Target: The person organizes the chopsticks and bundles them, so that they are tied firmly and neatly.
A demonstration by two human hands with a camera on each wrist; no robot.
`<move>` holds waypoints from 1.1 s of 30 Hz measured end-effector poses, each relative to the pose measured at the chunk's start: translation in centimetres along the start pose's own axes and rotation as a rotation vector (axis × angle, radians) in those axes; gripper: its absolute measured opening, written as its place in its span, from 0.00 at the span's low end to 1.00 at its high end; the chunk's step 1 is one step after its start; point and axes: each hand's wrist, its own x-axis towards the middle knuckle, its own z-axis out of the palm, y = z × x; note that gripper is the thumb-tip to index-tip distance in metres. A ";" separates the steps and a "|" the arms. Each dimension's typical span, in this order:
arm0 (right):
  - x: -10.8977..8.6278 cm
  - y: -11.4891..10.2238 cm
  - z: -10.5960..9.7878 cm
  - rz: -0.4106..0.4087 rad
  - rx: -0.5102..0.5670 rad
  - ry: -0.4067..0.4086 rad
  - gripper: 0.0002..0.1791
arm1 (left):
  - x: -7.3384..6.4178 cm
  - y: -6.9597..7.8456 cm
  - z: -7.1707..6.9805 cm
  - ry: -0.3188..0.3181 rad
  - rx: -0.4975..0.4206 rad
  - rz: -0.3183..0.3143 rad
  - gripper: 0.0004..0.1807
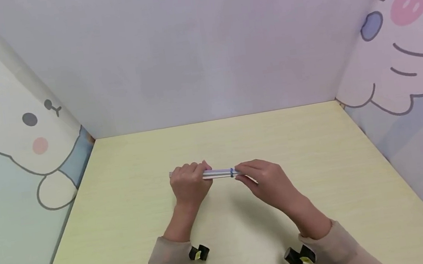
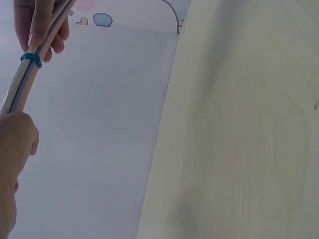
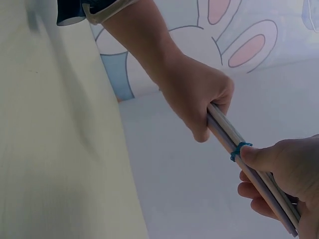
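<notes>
A bundle of thin pale sticks (image 1: 218, 173) is held level above the middle of the yellow table (image 1: 316, 159). A blue rubber band (image 1: 232, 172) is wrapped round it near its right part. My left hand (image 1: 188, 183) grips the bundle's left end in a fist. My right hand (image 1: 265, 179) pinches the right end, thumb against the band (image 3: 240, 150). In the left wrist view the bundle (image 2: 27, 74) runs up to the right hand's fingers (image 2: 37, 25). In the right wrist view the left hand (image 3: 197, 97) clasps the sticks (image 3: 249, 172).
Pale walls enclose the table on three sides: a cartoon rabbit panel (image 1: 20, 140) on the left, a plain back wall (image 1: 202, 50), a cartoon panel (image 1: 410, 52) on the right. Black wrist-camera mounts (image 1: 198, 253) (image 1: 299, 256) sit by my sleeves.
</notes>
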 end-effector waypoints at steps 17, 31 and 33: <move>0.3 -0.5 0.9 0.032 -0.038 -0.012 0.26 | 0.3 0.9 0.1 -0.008 0.023 0.053 0.14; 0.2 -0.5 1.7 -0.037 -0.086 -0.002 0.20 | 0.1 1.6 0.5 0.009 0.012 0.035 0.14; 0.3 -0.9 1.9 -0.033 -0.090 -0.014 0.20 | 0.0 2.0 0.6 0.017 0.018 0.044 0.14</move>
